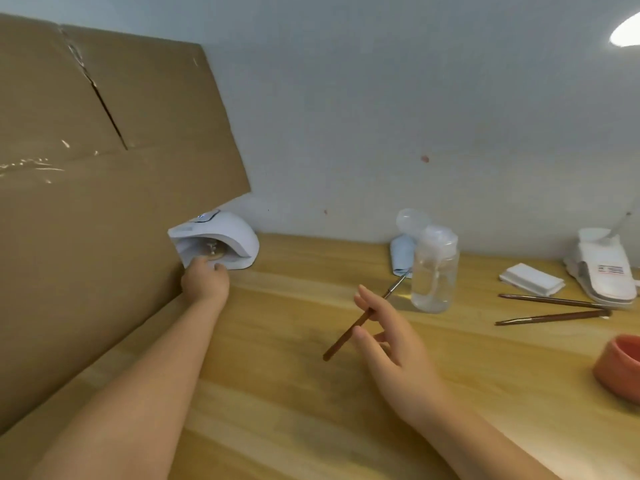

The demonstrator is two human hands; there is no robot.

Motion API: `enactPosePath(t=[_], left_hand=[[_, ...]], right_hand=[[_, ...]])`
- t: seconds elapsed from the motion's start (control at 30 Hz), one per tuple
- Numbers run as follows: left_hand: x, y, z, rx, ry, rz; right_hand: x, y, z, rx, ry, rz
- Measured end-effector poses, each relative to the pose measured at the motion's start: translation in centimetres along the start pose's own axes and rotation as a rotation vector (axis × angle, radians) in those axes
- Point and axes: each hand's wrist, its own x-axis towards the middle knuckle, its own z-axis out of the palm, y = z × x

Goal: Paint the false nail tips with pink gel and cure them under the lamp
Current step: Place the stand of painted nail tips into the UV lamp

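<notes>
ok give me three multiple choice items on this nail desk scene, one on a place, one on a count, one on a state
1. Where is the left hand?
A. at the mouth of the white lamp
B. on the clear bottle
C. in the terracotta bowl

2. How many brushes lie loose on the table at the right?
A. none
B. two
C. five

3. What is the right hand doing?
A. lying flat, holding nothing
B. pinching a brown-handled brush
C. gripping the bottle

Key: 1 A, its fingers reach the lamp opening; 2 B, two brown handles lie near the white pads; 3 B, the handle passes between its fingers.
</notes>
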Motion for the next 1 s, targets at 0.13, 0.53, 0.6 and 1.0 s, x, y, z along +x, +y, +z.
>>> enactPosePath(t=[0.13, 0.53, 0.6, 1.0], left_hand=[[3.1, 0.2, 1.7, 0.089, -0.033, 0.013], [6.0, 0.3, 3.4, 0.223, 0.048, 0.032], [4.8, 0.4, 3.0, 0.178, 0.087, 0.046], [-7.5, -0.5, -3.7, -0.158, 0.093, -0.059]], right_hand=[[-0.3, -0.1, -0.1, -0.055, -0.029, 0.0], [-0.1, -0.2, 0.2, -0.109, 0.005, -0.069], [-0.1, -0.1, 0.2, -0.112, -0.012, -0.063], [0.1, -1.6, -0.8, 0.03, 0.05, 0.038]])
